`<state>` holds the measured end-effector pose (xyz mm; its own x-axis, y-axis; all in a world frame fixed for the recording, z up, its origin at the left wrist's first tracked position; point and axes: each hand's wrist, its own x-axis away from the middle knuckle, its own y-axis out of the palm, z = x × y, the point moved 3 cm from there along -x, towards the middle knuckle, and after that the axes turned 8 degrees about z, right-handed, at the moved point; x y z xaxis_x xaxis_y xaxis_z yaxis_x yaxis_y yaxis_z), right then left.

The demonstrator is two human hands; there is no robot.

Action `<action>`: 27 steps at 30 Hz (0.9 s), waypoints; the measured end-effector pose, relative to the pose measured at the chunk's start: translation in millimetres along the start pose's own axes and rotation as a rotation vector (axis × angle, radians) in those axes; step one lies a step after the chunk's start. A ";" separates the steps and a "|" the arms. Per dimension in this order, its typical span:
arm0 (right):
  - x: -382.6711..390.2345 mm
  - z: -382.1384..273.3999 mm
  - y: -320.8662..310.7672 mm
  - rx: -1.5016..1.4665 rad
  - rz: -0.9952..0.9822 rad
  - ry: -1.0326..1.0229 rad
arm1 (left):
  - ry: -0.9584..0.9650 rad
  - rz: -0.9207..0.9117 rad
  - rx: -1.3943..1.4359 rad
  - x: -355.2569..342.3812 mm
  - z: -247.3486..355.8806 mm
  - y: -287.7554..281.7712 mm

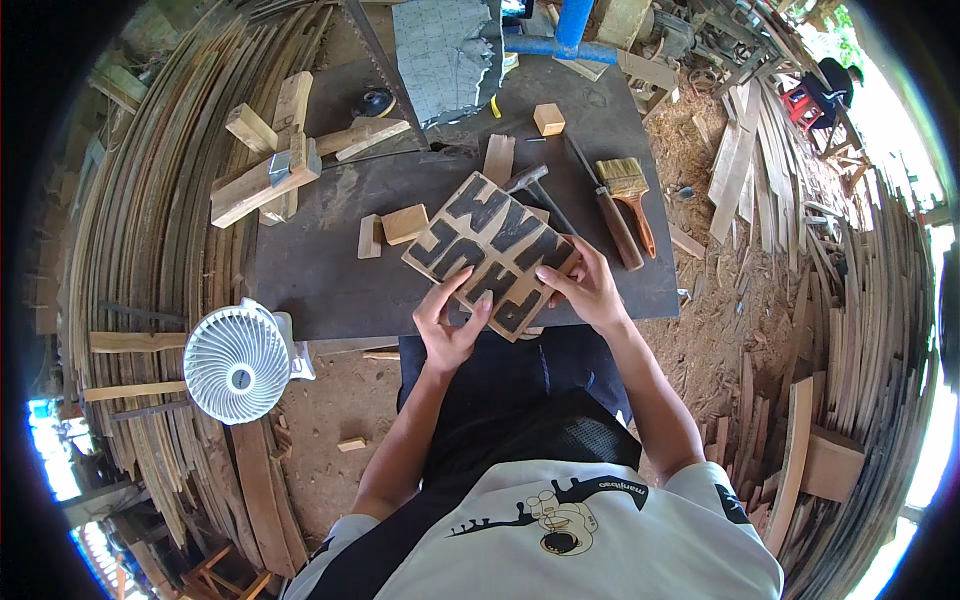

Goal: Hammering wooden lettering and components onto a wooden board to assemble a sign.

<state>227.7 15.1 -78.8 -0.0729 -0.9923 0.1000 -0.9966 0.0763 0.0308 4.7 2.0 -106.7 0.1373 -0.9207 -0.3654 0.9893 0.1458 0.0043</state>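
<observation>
Both hands hold a wooden board (508, 236) with raised black letter-like shapes, tilted over the near edge of the dark worktable (320, 290). My left hand (450, 330) grips its lower left edge, thumb on the face. My right hand (592, 292) grips its right corner, thumb pressed on the face, other fingers partly hidden behind. Just beyond the board lies a hammer (541, 190), its head partly showing. To the right are a long tool with a wooden handle (618, 228) and a paintbrush (624, 182). Two small wooden blocks (405, 224) sit left of the board.
A white fan (238, 365) stands at the table's left edge. Joined wood pieces (270, 182) lie at the far left, near a grey sheet (447, 60) and a blue pipe (572, 35). Stacked wood strips (150, 250) line both sides. Another person (832, 92) sits far right.
</observation>
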 end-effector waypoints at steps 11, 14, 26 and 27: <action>-2.4 -2.7 -10.2 0.031 -0.067 0.020 | 0.047 0.023 0.067 -1.7 -9.6 -2.6; -11.2 -7.4 -30.4 0.122 0.074 -0.024 | 0.002 0.002 0.082 -0.6 -9.0 -2.9; -115.9 11.8 -38.0 1.235 -0.017 -0.282 | 0.063 0.041 0.053 -2.5 -13.3 0.2; -121.6 13.2 -34.2 1.303 -0.065 -0.274 | 0.060 0.053 0.049 -1.7 -13.5 -0.7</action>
<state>270.2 131.9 -105.1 0.1236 -0.9897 -0.0716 -0.2956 0.0322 -0.9548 3.1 8.3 -118.6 0.1879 -0.8887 -0.4182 0.9821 0.1745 0.0705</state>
